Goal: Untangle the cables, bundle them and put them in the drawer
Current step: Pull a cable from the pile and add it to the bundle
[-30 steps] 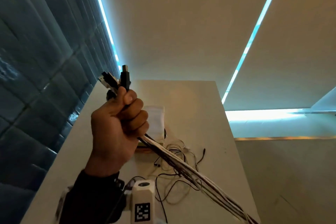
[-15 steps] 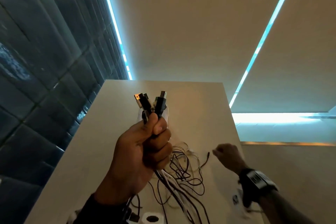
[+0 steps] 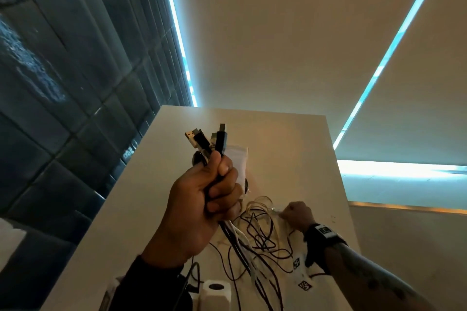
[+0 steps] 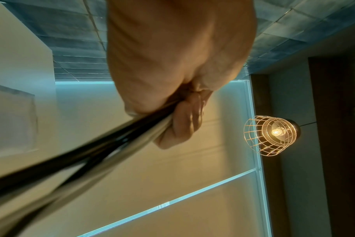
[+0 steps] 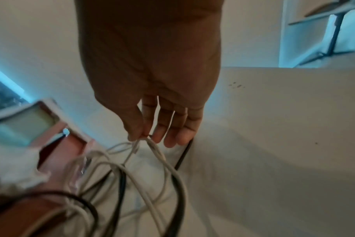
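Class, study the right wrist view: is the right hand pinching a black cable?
No: the right hand pinches a white cable between thumb and forefinger, while the black cable beside it lies ungripped.

White tabletop (image 3: 290, 139) carries loose tangle of black and white cables (image 3: 262, 235), white packet (image 3: 237, 159) near middle, two small marker tags (image 3: 297, 264) beside cables.

wall: dark tiles (image 3: 63, 83) | ceiling: blue light strips (image 3: 177, 40) | lamp: caged bulb (image 4: 272, 135)
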`<action>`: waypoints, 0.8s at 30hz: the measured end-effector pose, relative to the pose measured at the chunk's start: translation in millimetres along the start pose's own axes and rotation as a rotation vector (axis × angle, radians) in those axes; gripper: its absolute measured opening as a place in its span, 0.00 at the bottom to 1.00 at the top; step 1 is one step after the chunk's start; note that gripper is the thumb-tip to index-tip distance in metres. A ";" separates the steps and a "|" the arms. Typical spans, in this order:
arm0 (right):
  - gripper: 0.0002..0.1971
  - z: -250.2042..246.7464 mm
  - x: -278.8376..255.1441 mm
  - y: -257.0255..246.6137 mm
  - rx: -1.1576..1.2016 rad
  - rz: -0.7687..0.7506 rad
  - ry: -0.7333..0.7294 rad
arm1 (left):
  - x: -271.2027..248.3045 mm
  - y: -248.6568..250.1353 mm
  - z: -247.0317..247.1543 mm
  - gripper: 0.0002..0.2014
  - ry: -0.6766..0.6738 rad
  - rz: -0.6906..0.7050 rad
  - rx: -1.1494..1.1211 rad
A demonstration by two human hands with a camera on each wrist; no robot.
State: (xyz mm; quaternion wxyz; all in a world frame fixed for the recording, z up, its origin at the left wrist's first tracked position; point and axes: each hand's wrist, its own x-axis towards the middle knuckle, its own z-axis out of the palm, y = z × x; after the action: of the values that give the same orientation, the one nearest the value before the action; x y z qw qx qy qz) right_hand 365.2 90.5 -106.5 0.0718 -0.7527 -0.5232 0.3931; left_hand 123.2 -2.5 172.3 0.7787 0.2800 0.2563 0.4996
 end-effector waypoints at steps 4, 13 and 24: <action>0.13 -23.8 -20.5 -8.0 0.495 -0.028 0.092 | 5.4 -5.1 -4.5 0.16 0.059 0.028 0.031; 0.09 -89.7 -104.3 -94.4 0.970 -0.489 0.084 | 27.3 -22.1 1.9 0.15 0.274 0.079 0.210; 0.10 -81.5 -188.6 -152.5 0.798 -0.865 0.049 | 31.9 -36.1 6.2 0.14 0.402 0.173 0.513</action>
State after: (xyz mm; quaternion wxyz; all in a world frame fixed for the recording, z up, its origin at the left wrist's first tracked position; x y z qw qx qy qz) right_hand 280.9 23.5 125.6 0.5154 -0.3944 -0.5924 0.4773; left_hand 162.1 13.4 147.9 0.5716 0.3836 0.4973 0.5281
